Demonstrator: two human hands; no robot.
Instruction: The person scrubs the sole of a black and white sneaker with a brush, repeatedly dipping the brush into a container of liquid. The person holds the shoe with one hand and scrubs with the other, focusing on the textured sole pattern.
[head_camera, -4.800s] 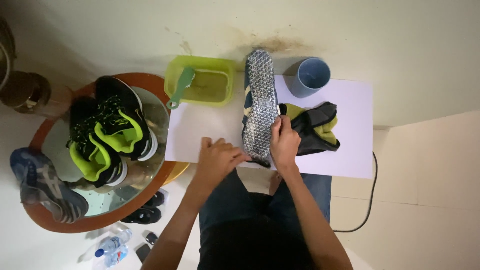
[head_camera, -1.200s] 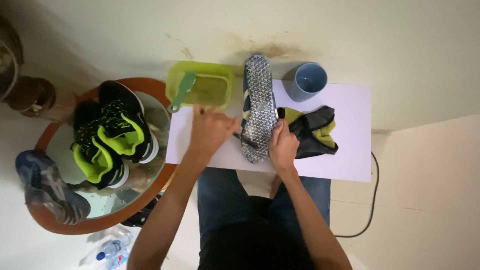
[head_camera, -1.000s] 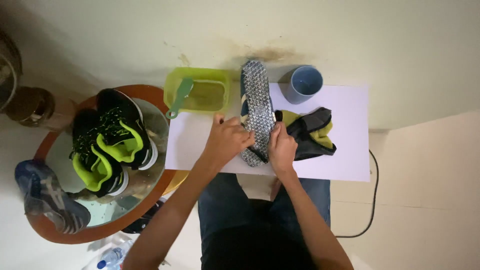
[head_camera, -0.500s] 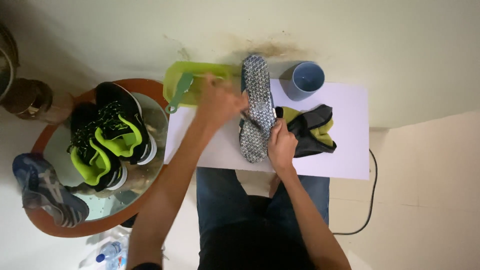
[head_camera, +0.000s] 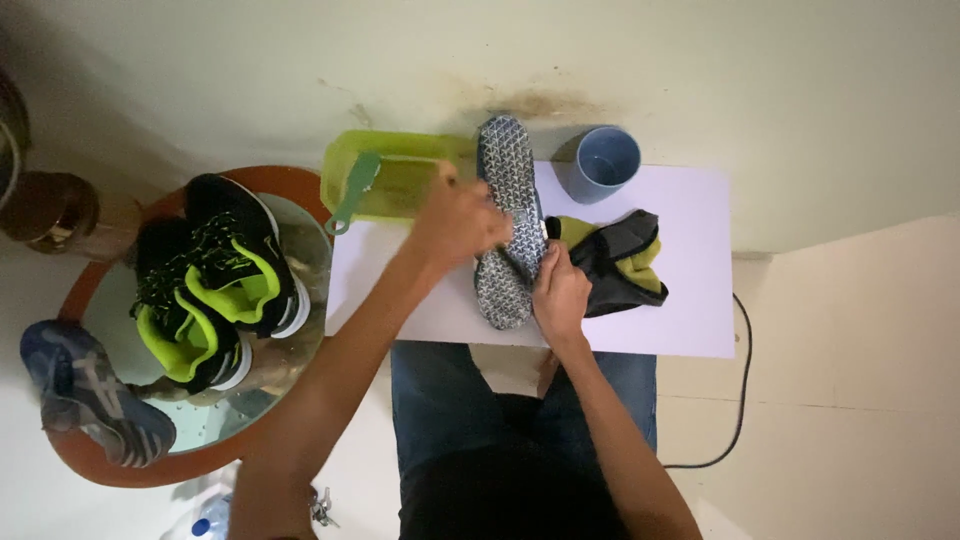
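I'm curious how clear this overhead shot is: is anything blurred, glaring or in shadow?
Head view: the left hand is smeared by motion blur over the green tub; the right hand and the shoe sole it steadies look sharper. Light is soft and even; the blue cup casts a faint shadow on the white board. The round glass table shows mild reflections.

Just one cam here, strapped to the person's head, looking straight down from well above. It takes in the white board (head_camera: 680, 310) over the lap, plus the round glass table (head_camera: 300, 420) off to the left.
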